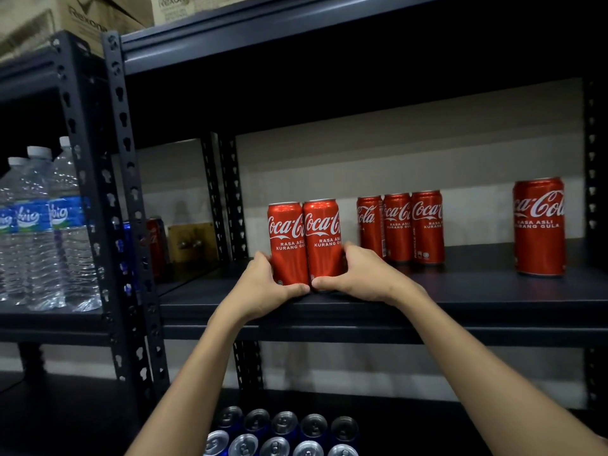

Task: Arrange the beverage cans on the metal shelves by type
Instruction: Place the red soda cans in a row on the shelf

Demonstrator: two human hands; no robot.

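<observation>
Held cans: two tall red Coca-Cola cans (pixel 304 241) stood upright, touching side by side, near the front edge of the dark metal shelf (pixel 460 291).
Left hand (pixel 263 284): its grip was curled round the lower part of the left can, thumb along the base.
Right hand (pixel 358 274): its grip was wrapped round the lower part of the right can, thumb at the base, almost meeting the other thumb.
Same shelf, right: a tight row of three red Coca-Cola cans (pixel 399 227) stood further back; a lone red Coca-Cola can (pixel 539 227) stood well apart, near the right upright.
Shelf below: blue cans with silver tops (pixel 279 432) stood packed in rows.
Left rack: clear plastic water bottles with blue labels (pixel 39 232) stood together; a red can (pixel 154 241) showed behind the perforated dark post (pixel 126 179).
Top: brown cardboard boxes (pixel 95 18) sat on the rack.
</observation>
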